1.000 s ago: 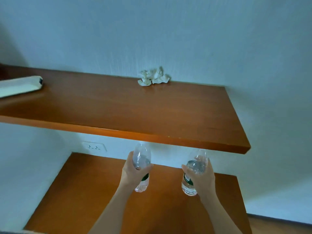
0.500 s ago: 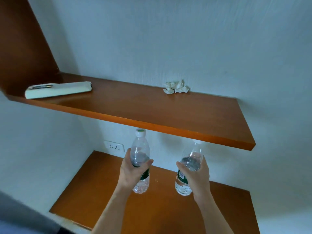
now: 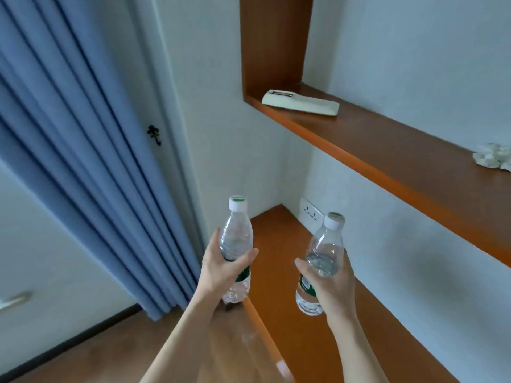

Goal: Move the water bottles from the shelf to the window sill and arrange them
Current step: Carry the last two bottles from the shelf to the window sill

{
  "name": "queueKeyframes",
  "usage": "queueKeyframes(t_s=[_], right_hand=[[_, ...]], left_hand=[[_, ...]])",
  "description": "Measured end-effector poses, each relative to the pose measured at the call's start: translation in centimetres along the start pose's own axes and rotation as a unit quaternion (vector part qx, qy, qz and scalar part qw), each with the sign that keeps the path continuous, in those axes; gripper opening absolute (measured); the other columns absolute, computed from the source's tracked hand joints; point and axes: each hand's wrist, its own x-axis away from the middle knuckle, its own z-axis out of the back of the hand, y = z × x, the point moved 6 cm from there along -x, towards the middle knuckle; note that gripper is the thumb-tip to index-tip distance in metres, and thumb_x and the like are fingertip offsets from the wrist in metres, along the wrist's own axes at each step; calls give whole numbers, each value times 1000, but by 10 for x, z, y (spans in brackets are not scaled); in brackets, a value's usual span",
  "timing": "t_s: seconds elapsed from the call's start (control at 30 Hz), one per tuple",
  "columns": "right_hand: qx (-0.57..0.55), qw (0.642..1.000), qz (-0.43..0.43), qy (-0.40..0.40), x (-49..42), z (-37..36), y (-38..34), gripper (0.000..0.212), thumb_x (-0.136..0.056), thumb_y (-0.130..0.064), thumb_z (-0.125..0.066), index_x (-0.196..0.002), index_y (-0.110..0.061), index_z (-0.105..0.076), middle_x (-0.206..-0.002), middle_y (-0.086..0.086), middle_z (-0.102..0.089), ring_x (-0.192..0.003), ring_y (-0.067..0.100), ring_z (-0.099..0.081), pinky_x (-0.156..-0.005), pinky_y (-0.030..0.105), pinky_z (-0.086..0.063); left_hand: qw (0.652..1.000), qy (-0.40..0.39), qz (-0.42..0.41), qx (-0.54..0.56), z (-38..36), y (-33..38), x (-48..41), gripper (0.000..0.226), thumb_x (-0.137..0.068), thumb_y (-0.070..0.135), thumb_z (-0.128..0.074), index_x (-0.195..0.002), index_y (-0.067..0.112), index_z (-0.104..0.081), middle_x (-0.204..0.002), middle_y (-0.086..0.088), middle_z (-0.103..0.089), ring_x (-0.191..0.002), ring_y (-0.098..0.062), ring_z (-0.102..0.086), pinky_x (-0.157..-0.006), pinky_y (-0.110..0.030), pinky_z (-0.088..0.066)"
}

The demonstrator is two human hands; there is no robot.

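Note:
I hold two clear plastic water bottles with white caps and green labels, both upright in the air. My left hand grips the left bottle around its middle, over the left edge of the lower wooden shelf. My right hand grips the right bottle, partly filled with water, above that shelf. No window sill is in view.
The upper wooden shelf at the right carries a white remote control and a crumpled white tissue. A wall socket sits behind the bottles. Blue curtains hang at the left, with a dark hook beside them. Wooden floor lies below.
The view has swung to the left, bringing the curtain and floor into sight. Both bottles have come out from under the upper shelf and moved left with my hands.

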Motion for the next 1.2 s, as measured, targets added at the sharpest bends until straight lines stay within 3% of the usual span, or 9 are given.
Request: queueKeyframes(t_s=[0.07, 0.13, 0.23, 0.33, 0.63, 0.77, 0.9, 1.1, 1.2], right_hand=[[-6, 998, 10, -59, 8, -34, -4, 70, -72, -36, -87, -124, -51, -44, -111, -27, -54, -100, 2, -59, -82, 19, -51], [-9, 992, 30, -122, 17, -70, -8, 62, -71, -35, -88, -114, -55, -47, -104, -26, -58, -98, 0, -63, -81, 20, -53], [-1, 978, 45, -201, 38, -124, -9, 50, -68, -39, -89, -105, -45, -57, -102, -16, -66, -99, 9, -67, -85, 32, -56], [9, 959, 63, -277, 67, -177, -15, 48, -70, -31, -90, -106, -33, -58, -106, -12, -66, -100, 8, -65, -82, 20, -53], [20, 889, 104, -446, 172, -315, -34, 50, -64, -36, -91, -99, -36, -56, -98, -7, -68, -89, 11, -68, -83, 42, -58], [23, 857, 117, -502, 215, -375, -38, 50, -61, -41, -89, -98, -36, -56, -97, -9, -67, -90, 12, -67, -82, 42, -57], [26, 829, 136, -542, 254, -436, -47, 47, -66, -30, -91, -97, -31, -56, -96, -14, -64, -86, -1, -63, -71, 14, -49], [39, 814, 167, -555, 303, -541, -69, 49, -64, -28, -93, -98, -31, -57, -95, -14, -67, -85, 1, -64, -74, 21, -51], [46, 809, 178, -558, 323, -593, -82, 50, -63, -30, -93, -98, -31, -57, -95, -13, -68, -84, 4, -67, -73, 22, -53]], left_hand=[[998, 60, -1, -15, 36, 1, 23, 57, -62, 45, -84, -111, 45, -54, -101, 4, -68, -94, -14, -67, -76, -28, -58], [993, 115, 6, -19, 71, 2, 46, 46, -65, 34, -83, -101, 46, -56, -94, 8, -69, -90, -10, -68, -73, -23, -55], [981, 193, 31, -12, 122, -9, 85, 41, -68, 27, -85, -97, 40, -59, -91, 7, -70, -86, -10, -69, -76, -30, -56], [960, 272, 56, -18, 172, -17, 129, 41, -64, 32, -84, -96, 34, -59, -89, 5, -70, -84, -12, -69, -76, -33, -56], [879, 466, 83, -59, 294, -33, 252, 42, -65, 35, -87, -95, 37, -58, -89, 7, -68, -87, -15, -68, -83, -44, -58], [846, 522, 97, -50, 343, -49, 290, 46, -66, 35, -87, -100, 39, -57, -92, 5, -68, -87, -15, -69, -83, -46, -58], [819, 561, 108, -61, 400, -66, 309, 51, -58, 50, -83, -100, 39, -55, -89, 12, -68, -83, -9, -69, -78, -40, -59], [808, 577, 91, -76, 502, -83, 307, 45, -67, 28, -88, -101, 27, -58, -88, 13, -66, -81, -9, -66, -70, -24, -55], [808, 577, 84, -83, 554, -87, 301, 45, -69, 24, -88, -98, 35, -56, -88, 11, -65, -82, -9, -66, -69, -20, -54]])
